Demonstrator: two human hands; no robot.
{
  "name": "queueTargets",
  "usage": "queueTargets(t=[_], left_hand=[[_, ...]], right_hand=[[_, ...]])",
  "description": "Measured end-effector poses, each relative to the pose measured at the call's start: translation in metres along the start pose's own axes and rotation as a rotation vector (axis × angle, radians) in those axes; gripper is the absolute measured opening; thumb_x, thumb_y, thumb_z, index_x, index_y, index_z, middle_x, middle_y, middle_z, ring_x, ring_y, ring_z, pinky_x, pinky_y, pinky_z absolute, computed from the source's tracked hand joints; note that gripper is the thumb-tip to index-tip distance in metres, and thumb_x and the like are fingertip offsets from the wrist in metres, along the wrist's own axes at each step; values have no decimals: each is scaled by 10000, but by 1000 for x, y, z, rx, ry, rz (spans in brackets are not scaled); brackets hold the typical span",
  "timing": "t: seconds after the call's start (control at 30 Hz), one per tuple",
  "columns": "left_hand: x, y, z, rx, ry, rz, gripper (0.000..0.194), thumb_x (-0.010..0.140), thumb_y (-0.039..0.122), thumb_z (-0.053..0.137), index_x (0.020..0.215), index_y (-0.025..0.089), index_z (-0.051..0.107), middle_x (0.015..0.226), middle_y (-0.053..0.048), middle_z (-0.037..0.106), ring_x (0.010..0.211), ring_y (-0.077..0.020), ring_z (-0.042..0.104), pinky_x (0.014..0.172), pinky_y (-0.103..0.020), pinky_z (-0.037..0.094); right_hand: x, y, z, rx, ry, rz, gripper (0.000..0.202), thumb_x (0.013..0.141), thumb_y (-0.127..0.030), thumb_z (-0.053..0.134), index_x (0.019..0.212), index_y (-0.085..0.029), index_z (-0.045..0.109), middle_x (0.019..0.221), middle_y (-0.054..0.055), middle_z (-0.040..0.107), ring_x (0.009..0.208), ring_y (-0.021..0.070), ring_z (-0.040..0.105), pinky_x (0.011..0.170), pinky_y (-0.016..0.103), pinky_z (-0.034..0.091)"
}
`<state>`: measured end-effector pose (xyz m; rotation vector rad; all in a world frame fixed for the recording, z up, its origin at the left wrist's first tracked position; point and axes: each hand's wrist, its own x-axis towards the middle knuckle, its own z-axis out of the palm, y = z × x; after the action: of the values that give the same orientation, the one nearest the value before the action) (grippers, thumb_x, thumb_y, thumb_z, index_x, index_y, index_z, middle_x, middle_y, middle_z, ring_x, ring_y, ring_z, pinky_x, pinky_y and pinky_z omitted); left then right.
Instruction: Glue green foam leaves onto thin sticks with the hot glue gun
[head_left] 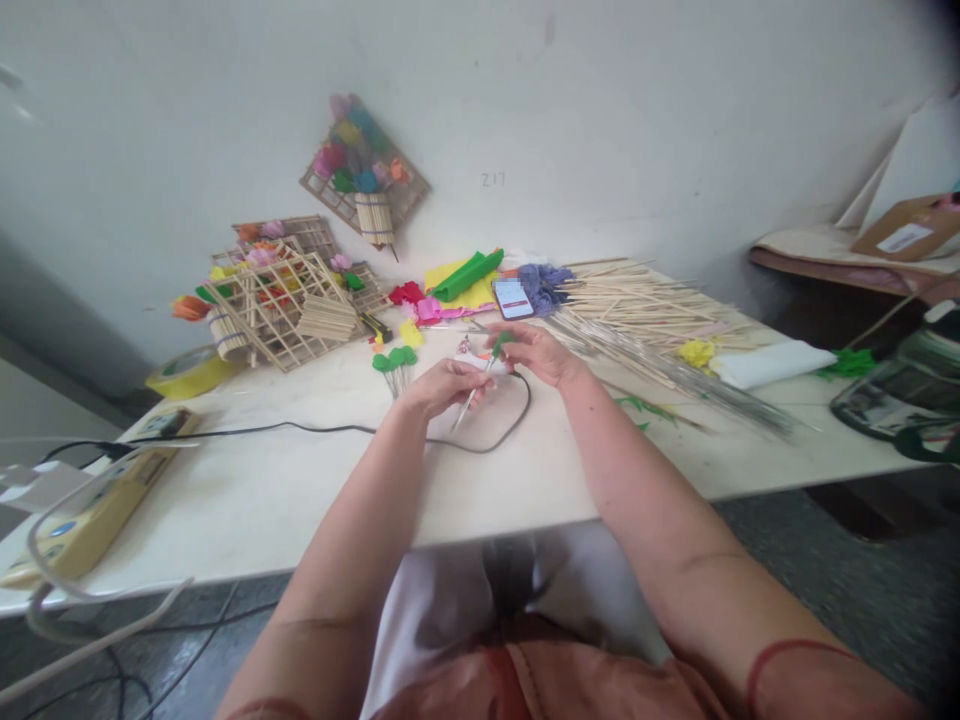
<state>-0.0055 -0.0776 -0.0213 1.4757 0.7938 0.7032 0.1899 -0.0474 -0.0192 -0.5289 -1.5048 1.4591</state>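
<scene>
Over the middle of the table, my left hand pinches a thin pale stem that slants up to the right. At its top is a small green paper flower. The fingers of my right hand close around this green paper from the right side. Behind my hands lies a white tool with a black cord, partly covered, so its kind is unclear. Left of my left hand are several green paper heads on thin wires.
Stick lattices with paper flowers are piled at the back left; another hangs on the wall. Coloured crepe paper, a phone and wooden sticks lie behind. A power strip is at left, a large jar at right.
</scene>
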Motion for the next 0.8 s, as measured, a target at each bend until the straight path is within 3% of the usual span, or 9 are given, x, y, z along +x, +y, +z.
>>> queueTargets(t=[0.1,0.17,0.33,0.43,0.6,0.8], left_hand=[[2,1,0,119,134,54,329,651,416,694,686,92,646,518,-10,556,435,-68,463,445,-209,324],[3,1,-1,172,209,75,330,656,425,680,685,98,647,526,-8,560,440,-66,461,451,-209,334],[5,0,-3,291,321,114,328,676,432,641,663,105,648,506,-8,554,450,-74,456,462,-209,344],[5,0,-5,420,359,138,338,698,424,604,570,111,610,461,0,523,427,-68,427,449,-205,318],[5,-3,-6,540,431,130,333,705,424,568,573,122,612,464,3,527,430,-76,441,449,-203,323],[6,-5,-7,571,493,97,328,687,438,574,589,129,625,452,8,519,427,-80,446,444,-202,333]], right_hand=[[2,2,-3,16,68,-17,449,626,-292,712,1063,-229,630,1016,32,646,694,106,565,513,202,427],[5,5,-6,28,153,-37,421,628,-319,711,1030,-216,643,1011,38,649,696,109,571,507,200,429],[10,11,-9,-5,366,-23,311,623,-389,697,824,-155,660,776,38,668,573,93,551,442,187,394],[12,13,-7,-19,453,8,265,632,-396,675,642,-147,586,591,15,615,461,79,501,376,182,342],[13,13,-3,-6,495,-4,287,679,-346,623,524,-168,460,437,-27,504,343,54,388,329,187,285],[10,11,0,-28,471,14,183,650,-306,642,641,-144,557,434,-38,499,339,43,359,322,178,212]])
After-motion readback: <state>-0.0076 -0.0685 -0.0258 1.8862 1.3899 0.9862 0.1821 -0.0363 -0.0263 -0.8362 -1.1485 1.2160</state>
